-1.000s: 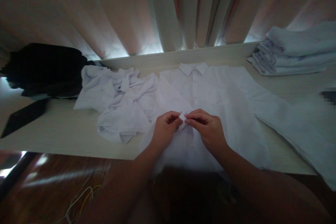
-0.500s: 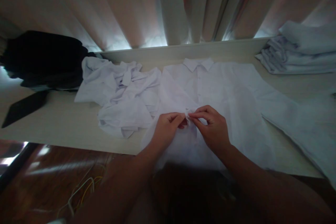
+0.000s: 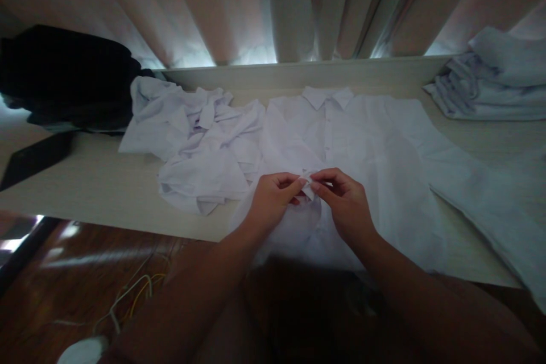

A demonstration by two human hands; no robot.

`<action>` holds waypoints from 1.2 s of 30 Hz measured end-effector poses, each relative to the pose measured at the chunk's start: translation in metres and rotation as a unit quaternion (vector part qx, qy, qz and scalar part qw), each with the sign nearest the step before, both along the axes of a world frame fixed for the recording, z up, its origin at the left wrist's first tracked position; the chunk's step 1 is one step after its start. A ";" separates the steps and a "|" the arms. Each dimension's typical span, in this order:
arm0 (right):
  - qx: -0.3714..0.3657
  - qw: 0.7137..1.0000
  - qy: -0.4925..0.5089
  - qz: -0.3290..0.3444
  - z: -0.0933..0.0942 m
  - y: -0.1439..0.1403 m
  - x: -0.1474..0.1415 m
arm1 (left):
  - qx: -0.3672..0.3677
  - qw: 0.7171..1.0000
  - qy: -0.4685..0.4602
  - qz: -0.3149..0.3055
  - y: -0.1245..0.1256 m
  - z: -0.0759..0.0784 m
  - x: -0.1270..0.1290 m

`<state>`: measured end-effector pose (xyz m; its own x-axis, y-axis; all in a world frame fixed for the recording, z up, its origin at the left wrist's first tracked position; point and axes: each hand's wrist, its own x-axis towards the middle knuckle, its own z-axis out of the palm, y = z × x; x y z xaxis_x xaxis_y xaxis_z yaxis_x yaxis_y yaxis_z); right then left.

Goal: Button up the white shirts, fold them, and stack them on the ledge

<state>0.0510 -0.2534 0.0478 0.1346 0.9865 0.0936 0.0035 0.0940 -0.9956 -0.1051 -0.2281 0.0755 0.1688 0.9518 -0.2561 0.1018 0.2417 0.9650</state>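
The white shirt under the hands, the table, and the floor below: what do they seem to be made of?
The white shirt, pinched at its front by the left hand and right hand, looks like thin woven cloth, matte; it creases softly. The table seems pale wood or laminate, with faint grain lines. The floor looks like dark polished wood, since it reflects light.

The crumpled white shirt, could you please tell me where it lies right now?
The crumpled white shirt lies left of centre on the table, between the black bundle and the flat shirt.
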 end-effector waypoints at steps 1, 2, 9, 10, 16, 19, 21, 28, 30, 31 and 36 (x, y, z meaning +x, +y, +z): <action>-0.012 1.000 0.018 -0.004 -0.003 0.000 -0.001 | 0.002 1.000 -0.001 -0.002 -0.001 0.000 0.001; -0.021 0.999 0.032 -0.009 -0.006 0.001 -0.001 | 0.004 1.000 -0.004 -0.005 -0.001 0.001 0.001; -0.047 0.993 0.106 0.008 -0.013 0.003 -0.001 | 0.003 1.000 -0.019 0.002 -0.005 0.001 0.005; -0.049 0.993 0.107 0.010 -0.013 0.003 0.000 | 0.000 1.000 -0.023 0.006 -0.006 0.001 0.006; -0.037 0.996 0.084 0.016 -0.012 0.004 0.002 | -0.021 0.997 -0.066 0.024 -0.007 -0.007 0.008; -0.028 0.997 0.072 0.017 -0.012 0.005 0.002 | -0.031 0.996 -0.079 0.033 -0.007 -0.009 0.008; -0.023 0.997 0.068 0.017 -0.011 0.005 0.002 | -0.036 0.995 -0.086 0.036 -0.007 -0.009 0.008; -0.028 0.999 0.028 0.017 -0.004 0.003 -0.001 | -0.030 0.996 -0.081 0.038 -0.007 -0.009 0.009; -0.021 0.999 0.021 0.015 -0.004 0.003 -0.002 | -0.026 0.996 -0.074 0.036 -0.007 -0.008 0.010; -0.018 1.000 0.019 0.015 -0.004 0.003 -0.002 | -0.025 0.996 -0.071 0.036 -0.007 -0.008 0.010; -0.020 0.999 0.025 0.028 -0.006 0.003 0.000 | -0.013 0.998 -0.056 0.029 -0.007 -0.007 0.010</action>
